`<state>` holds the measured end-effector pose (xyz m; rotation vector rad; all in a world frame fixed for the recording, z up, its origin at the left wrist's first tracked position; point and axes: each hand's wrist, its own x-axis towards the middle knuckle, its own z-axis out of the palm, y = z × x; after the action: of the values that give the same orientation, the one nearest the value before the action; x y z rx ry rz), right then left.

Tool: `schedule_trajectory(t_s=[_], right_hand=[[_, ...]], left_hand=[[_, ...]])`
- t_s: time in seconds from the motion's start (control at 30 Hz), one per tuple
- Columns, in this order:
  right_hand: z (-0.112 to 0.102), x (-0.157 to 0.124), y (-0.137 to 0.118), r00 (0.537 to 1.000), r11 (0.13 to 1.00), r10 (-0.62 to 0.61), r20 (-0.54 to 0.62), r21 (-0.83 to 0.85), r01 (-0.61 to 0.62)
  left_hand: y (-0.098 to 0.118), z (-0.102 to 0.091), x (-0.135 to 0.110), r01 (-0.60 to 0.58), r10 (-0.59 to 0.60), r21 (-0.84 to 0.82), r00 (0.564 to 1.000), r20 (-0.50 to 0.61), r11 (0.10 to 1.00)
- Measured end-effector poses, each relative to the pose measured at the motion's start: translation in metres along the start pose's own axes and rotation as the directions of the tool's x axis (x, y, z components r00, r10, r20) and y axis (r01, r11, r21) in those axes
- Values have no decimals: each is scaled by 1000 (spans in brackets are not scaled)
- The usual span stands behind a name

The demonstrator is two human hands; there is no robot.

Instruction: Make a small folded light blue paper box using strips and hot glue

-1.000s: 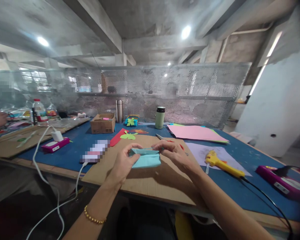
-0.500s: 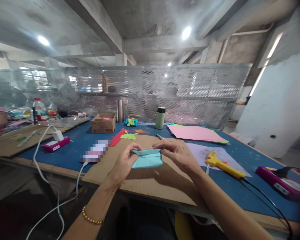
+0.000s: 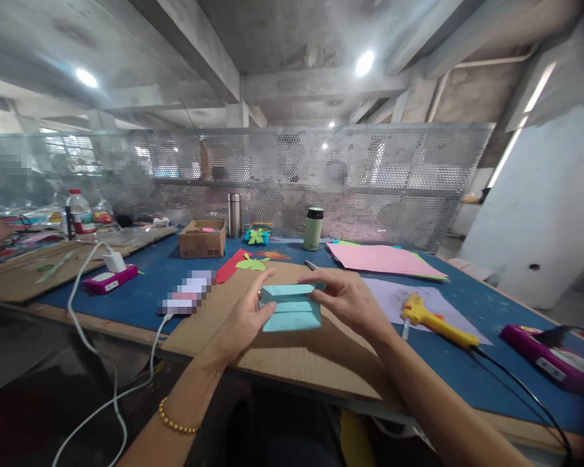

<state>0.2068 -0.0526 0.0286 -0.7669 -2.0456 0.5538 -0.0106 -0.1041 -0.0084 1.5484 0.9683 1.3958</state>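
Note:
A folded piece of light blue paper (image 3: 292,316) is held between my two hands, above a brown cardboard sheet (image 3: 316,363). My left hand (image 3: 246,318) grips its left side, the thumb on the near face and the fingers behind. At the right upper corner my right hand (image 3: 345,299) pinches the paper between thumb and fingers. A flap along the paper's top edge stands partly raised, with a crease below it. Part of the left fingers is hidden behind the paper.
A yellow glue gun (image 3: 438,322) lies on purple paper (image 3: 384,295) to the right. Pink sheets (image 3: 384,258), a green tumbler (image 3: 313,230), a steel flask (image 3: 234,215) and a cardboard box (image 3: 202,240) stand farther back. A white cable (image 3: 150,363) hangs over the front edge at left.
The top flap of the blue paper has opened wider, showing more of the inside. My left thumb has shifted onto the front face, and the left fingers have straightened upward.

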Motion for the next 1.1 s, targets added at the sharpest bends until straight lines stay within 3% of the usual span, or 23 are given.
schedule_trajectory(t_s=[0.17,0.33,0.53,0.73,1.1], right_hand=[[6,0,17,996,999,-31,-82,19,33],[4,0,13,990,996,10,-141,-87,-23],[3,1,0,989,995,53,-139,-80,-64],[1,1,0,992,990,77,-103,-112,-88],[6,1,17,986,997,66,-152,-31,-71]], left_hand=[[-10,6,2,42,-38,-119,999,34,992],[-24,13,1,60,-71,-251,997,-34,966],[-28,17,-1,-17,-12,-135,978,-210,991],[-37,14,0,-56,47,-74,992,-115,996],[-40,8,2,-11,17,64,995,-101,998]])
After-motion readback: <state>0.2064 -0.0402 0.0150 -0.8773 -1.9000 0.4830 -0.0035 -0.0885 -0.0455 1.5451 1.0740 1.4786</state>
